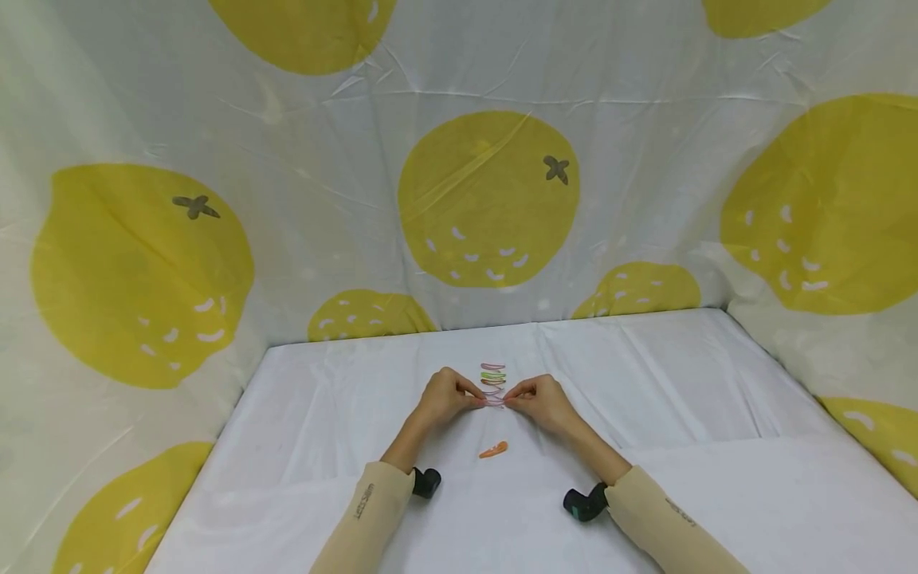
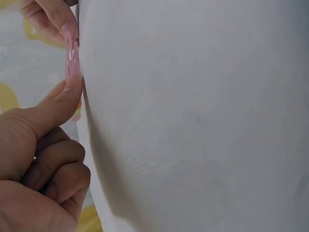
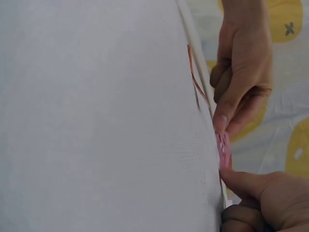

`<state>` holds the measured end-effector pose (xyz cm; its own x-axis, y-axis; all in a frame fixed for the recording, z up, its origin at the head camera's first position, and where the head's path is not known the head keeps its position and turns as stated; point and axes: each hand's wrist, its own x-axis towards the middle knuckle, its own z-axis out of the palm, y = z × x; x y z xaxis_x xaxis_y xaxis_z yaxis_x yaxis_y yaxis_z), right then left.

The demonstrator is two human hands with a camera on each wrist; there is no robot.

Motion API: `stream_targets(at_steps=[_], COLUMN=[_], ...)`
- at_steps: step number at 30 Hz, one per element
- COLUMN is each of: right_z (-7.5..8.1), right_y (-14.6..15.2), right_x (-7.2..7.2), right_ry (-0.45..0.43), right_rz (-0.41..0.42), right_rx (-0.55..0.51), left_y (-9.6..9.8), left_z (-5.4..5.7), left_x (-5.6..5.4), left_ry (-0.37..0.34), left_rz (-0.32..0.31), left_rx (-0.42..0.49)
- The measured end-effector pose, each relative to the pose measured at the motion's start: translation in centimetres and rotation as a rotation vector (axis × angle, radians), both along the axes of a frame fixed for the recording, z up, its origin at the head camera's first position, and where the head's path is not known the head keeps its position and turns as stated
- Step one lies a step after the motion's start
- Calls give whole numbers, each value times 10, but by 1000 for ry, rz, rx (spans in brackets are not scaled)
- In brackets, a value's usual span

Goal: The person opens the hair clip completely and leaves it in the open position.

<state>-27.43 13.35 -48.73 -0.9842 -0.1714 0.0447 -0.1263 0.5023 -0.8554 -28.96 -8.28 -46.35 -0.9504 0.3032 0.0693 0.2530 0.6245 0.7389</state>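
A pink snap hair clip (image 1: 495, 402) (image 2: 72, 60) (image 3: 224, 147) spans the gap between my two hands, close over the white table. My left hand (image 1: 445, 396) pinches one end of it between thumb and forefinger, the other fingers curled in. At the opposite end, the thumb and finger of my right hand (image 1: 547, 402) pinch it too. Just beyond lie several more clips in a column, among them a pink one (image 1: 492, 367), a green one (image 1: 493, 375) and an orange-brown one (image 1: 492, 382). Nearer my body an orange clip (image 1: 493, 450) (image 3: 194, 75) lies alone.
The table (image 1: 344, 414) is spread with a white cloth. Behind and beside it hangs a pale curtain (image 1: 344, 199) printed with big yellow fruit. Black wrist devices (image 1: 427, 483) stick out at both beige sleeves (image 1: 369, 510).
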Motion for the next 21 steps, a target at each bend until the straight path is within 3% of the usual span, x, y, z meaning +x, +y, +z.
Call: stream_targets(at_steps=[6,15,21], right_z=[-1,2,7], right_y=[0,0,8], right_x=[-1,2,8], right_ry=[6,11,-31], right_rz=[-4,-4,-32], right_rx=[-8,14,-9], left_y=[1,-5,-16], left_z=[-2,2,0], left_x=[-3,2,6], left_ry=[-1,-19,-27], left_rz=[23,71,93], left_rx=[-23,-45,11])
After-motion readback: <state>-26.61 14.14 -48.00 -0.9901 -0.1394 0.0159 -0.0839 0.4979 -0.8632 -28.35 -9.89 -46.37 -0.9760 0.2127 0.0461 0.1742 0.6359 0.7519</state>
